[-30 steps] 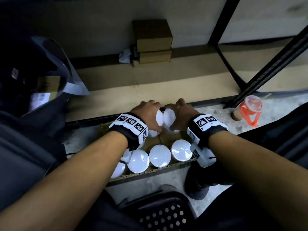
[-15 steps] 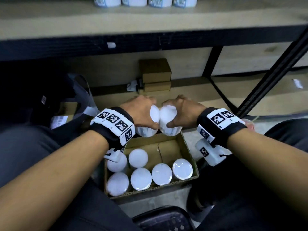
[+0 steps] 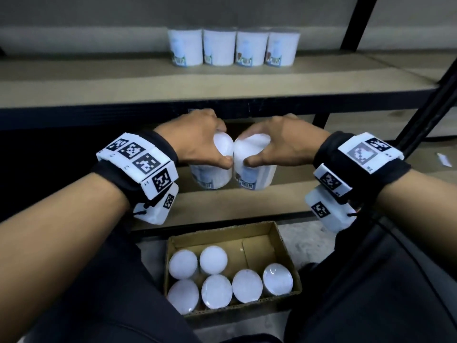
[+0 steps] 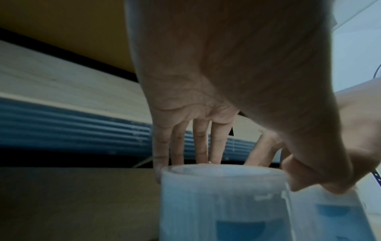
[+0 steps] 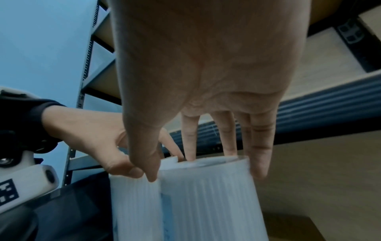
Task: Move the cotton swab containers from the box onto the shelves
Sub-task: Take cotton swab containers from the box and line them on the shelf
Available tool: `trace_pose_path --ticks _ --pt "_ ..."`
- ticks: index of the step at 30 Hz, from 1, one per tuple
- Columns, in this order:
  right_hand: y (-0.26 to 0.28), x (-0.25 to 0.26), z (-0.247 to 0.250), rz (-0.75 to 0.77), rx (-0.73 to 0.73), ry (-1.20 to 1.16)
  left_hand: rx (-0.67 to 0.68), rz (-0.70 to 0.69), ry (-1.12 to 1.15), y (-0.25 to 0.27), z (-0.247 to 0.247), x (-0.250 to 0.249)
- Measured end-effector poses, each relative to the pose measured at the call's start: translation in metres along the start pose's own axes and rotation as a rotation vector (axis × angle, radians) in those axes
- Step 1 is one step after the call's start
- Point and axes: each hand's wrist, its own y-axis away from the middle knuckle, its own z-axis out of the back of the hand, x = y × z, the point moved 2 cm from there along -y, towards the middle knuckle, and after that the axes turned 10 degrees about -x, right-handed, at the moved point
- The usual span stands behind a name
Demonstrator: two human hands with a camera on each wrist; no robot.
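My left hand (image 3: 210,144) grips a white cotton swab container (image 3: 212,174) by its lid, thumb in front and fingers behind. My right hand (image 3: 269,144) grips a second container (image 3: 257,174) the same way. Both tubs hang side by side, touching, in front of the dark shelf edge and above the cardboard box (image 3: 289,258). Several white-lidded containers (image 3: 215,290) stand in the box. The left wrist view shows my fingers (image 4: 200,140) over the tub's rim (image 4: 222,171). In the right wrist view my fingers (image 5: 259,146) clasp the ribbed tub (image 5: 206,199). Several containers (image 3: 232,47) stand in a row on the upper shelf (image 3: 173,80).
A lower shelf board (image 3: 222,201) runs behind the held tubs. A black upright post (image 3: 425,105) slants at the right. My dark-clothed legs (image 3: 371,293) flank the box on the floor.
Both hands have lifted their containers out of the box and up toward the shelf edge. The view has tilted up, bringing the upper shelf and its row of tubs into sight.
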Motion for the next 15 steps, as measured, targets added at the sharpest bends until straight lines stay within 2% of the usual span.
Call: trace_pose_path --ticks 10,15 --pt "-0.017 0.037 0.058 0.077 -0.193 -0.054 -0.13 0.089 -0.036 0.009 0.089 0.016" --pt "-0.036 0.058 0.078 0.116 -0.24 -0.075 -0.161 0.121 -0.074 0.01 0.124 0.032"
